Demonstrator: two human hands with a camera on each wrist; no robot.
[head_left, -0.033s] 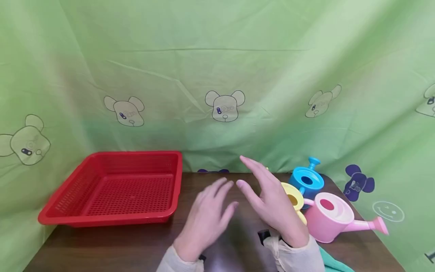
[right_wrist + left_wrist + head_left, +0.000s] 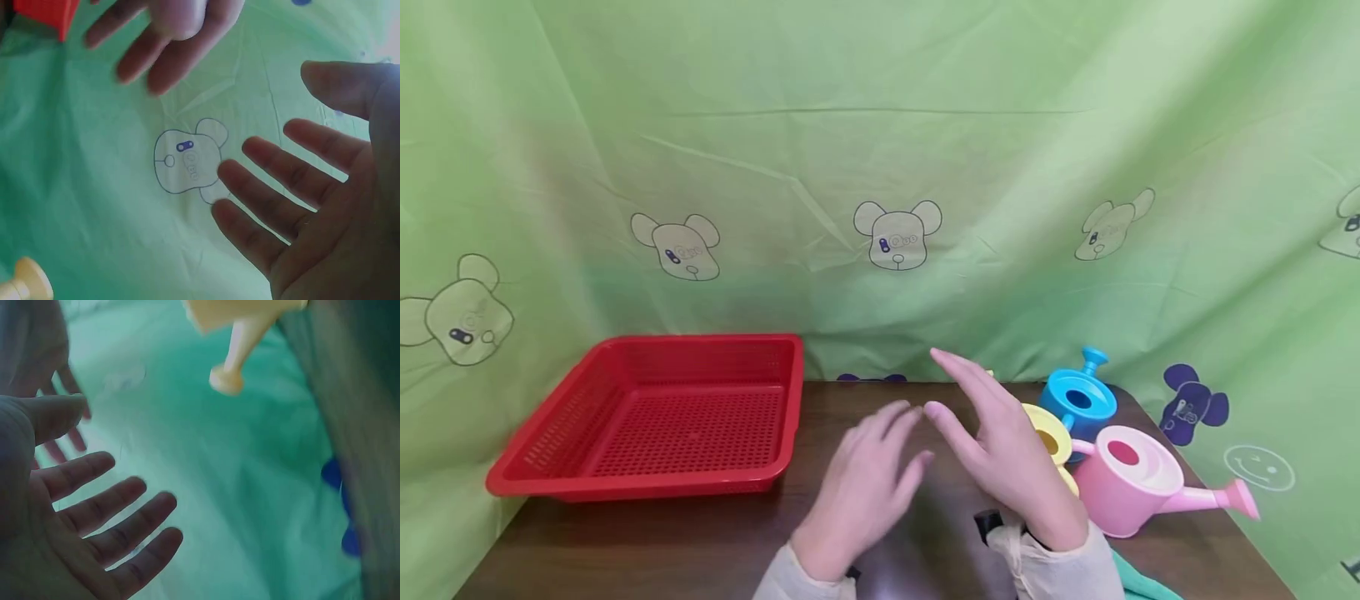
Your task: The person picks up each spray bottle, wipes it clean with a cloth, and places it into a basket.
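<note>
Both hands hover above the table with nothing in them. The left hand [image 2: 865, 483] is over the middle, fingers loosely extended and thumb apart. Just right of it, the right hand [image 2: 1000, 442] has straight fingers and a spread thumb; whether the hands touch is unclear. Behind the right hand a yellow watering can [image 2: 1051, 429] is partly hidden. Beside it stand a blue watering can [image 2: 1099, 406] and a pink watering can [image 2: 1120, 496]. In the left wrist view the yellow spout [image 2: 226, 381] shows beyond the left palm.
A red plastic basket [image 2: 640, 485] with nothing inside sits on the left of the brown table [image 2: 647, 550]. Green fabric [image 2: 1138, 581] lies at the front right edge. A green printed curtain [image 2: 790, 158] hangs behind and at both sides.
The left hand has shifted slightly right, toward the right hand. The right hand and the watering cans look almost unchanged.
</note>
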